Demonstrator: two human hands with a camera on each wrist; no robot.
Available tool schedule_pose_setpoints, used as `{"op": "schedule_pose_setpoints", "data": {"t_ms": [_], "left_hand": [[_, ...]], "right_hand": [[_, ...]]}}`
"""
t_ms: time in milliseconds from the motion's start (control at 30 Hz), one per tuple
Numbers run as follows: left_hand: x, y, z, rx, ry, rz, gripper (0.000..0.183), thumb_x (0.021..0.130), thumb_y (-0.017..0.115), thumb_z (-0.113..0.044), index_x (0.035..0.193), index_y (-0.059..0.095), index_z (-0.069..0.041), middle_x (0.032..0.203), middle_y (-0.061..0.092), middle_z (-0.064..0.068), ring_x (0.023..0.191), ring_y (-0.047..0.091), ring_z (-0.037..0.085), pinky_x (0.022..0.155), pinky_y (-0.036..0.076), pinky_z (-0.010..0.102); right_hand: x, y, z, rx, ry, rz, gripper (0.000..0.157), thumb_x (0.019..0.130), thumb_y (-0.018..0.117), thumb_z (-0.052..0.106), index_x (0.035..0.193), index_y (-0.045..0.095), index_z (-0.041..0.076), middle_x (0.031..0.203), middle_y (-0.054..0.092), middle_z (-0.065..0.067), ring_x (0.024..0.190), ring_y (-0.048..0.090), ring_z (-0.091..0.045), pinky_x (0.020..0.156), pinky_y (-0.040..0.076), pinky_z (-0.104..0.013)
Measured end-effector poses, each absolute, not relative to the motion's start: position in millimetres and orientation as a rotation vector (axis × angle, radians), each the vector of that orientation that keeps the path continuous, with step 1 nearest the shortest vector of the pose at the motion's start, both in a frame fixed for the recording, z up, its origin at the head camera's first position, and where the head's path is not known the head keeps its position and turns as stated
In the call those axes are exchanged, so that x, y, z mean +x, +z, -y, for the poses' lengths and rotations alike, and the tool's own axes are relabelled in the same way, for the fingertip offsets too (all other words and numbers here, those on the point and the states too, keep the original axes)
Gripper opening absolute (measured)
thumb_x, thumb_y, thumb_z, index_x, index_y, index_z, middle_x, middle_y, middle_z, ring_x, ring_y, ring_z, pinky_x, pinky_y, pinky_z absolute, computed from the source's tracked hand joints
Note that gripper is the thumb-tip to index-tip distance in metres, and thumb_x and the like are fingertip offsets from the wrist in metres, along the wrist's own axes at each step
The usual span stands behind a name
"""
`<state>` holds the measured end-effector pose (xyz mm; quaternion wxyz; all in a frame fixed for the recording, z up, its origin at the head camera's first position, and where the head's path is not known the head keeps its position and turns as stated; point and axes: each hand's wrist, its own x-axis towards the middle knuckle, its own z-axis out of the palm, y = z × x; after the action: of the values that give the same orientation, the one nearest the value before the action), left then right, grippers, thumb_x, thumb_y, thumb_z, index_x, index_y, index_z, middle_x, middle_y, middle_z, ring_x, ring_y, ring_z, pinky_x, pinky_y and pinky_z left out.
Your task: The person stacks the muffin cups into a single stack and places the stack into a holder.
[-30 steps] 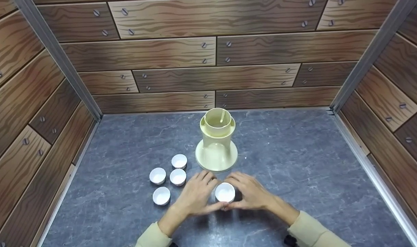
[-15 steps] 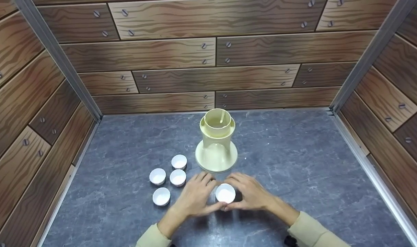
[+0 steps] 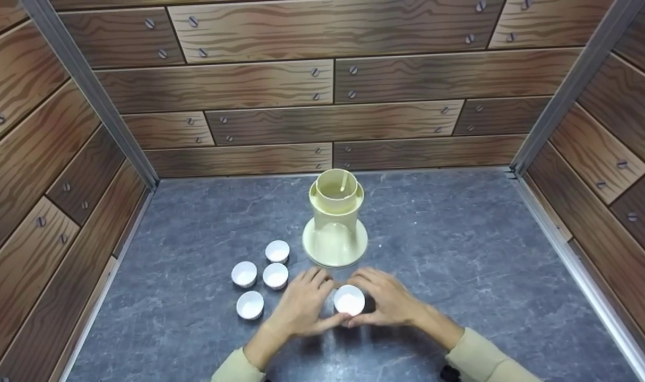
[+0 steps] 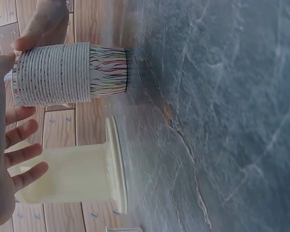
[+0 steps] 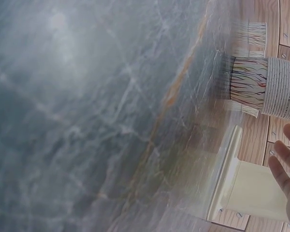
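Observation:
A tall stack of paper cups (image 3: 349,300) stands upright on the table between both hands. In the left wrist view the stack (image 4: 63,72) shows many white rims above one cup wall with thin coloured wavy lines. My left hand (image 3: 303,307) holds the stack near its top from the left, thumb in front and index finger behind, the other fingers spread. My right hand (image 3: 388,300) holds it likewise from the right, thumb tips meeting at the front. The right wrist view catches the stack's lower part (image 5: 251,82) and a few right-hand fingers (image 5: 280,176).
Just behind the hands stands a pale yellow cylindrical holder (image 3: 335,233) with a wide round base and open top. Several single paper cups (image 3: 275,276) stand upright to the left. Wood-patterned walls (image 3: 280,82) enclose the grey marbled table (image 3: 449,228) at the back and sides.

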<state>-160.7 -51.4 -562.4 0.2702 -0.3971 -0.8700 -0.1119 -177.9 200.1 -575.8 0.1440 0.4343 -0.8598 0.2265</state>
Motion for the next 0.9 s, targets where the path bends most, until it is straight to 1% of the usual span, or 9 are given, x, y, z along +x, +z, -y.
{"op": "schedule_pose_setpoints", "data": {"t_ms": [167,400,500,667,900], "left_hand": [[-160.6,-562.4,51.9,-1.067,-0.293,2.345,0.055,0.090,0.067,-0.069,0.107,0.071,-0.017,0.110,0.067,0.000,0.103,0.063,0.018,0.088,0.054,0.033],[-157.8,-560.7,53.3,-1.060,-0.305,2.426,0.056,0.095,0.058,-0.071,0.108,0.072,-0.017,0.113,0.067,-0.001,0.104,0.062,0.018,0.087,0.054,0.033],[-158.7,-561.5,53.1,-1.066,-0.302,2.423,0.057,0.096,0.056,-0.071,0.108,0.072,-0.017,0.112,0.066,0.000,0.103,0.062,0.018,0.086,0.053,0.033],[-158.5,-562.0,53.1,-1.068,-0.301,2.419,0.056,0.096,0.057,-0.070,0.108,0.071,-0.017,0.112,0.066,0.000,0.103,0.062,0.018,0.085,0.053,0.034],[-158.9,-561.5,54.0,-1.075,-0.309,2.414,0.055,0.095,0.058,-0.070,0.109,0.071,-0.019,0.111,0.066,-0.001,0.103,0.062,0.018,0.087,0.053,0.034]], "right_hand": [[-176.4,-575.0,-200.0,1.249,0.652,2.486,0.073,0.080,0.073,0.077,0.124,0.069,0.019,0.118,0.070,0.003,0.107,0.066,-0.012,0.090,0.059,-0.032],[-176.1,-573.7,-200.4,1.255,0.666,2.498,0.065,0.079,0.081,0.066,0.126,0.069,0.023,0.117,0.070,0.006,0.109,0.066,-0.010,0.091,0.057,-0.031],[-176.2,-573.3,-200.9,1.254,0.668,2.498,0.065,0.080,0.080,0.067,0.127,0.069,0.023,0.118,0.070,0.006,0.109,0.066,-0.010,0.091,0.057,-0.031],[-176.2,-574.3,-201.4,1.256,0.668,2.486,0.064,0.081,0.080,0.065,0.127,0.069,0.022,0.119,0.070,0.006,0.109,0.066,-0.010,0.090,0.058,-0.032],[-176.4,-575.5,-202.1,1.253,0.639,2.482,0.064,0.086,0.072,0.071,0.126,0.069,0.021,0.118,0.071,0.004,0.107,0.067,-0.012,0.090,0.059,-0.033]]}}
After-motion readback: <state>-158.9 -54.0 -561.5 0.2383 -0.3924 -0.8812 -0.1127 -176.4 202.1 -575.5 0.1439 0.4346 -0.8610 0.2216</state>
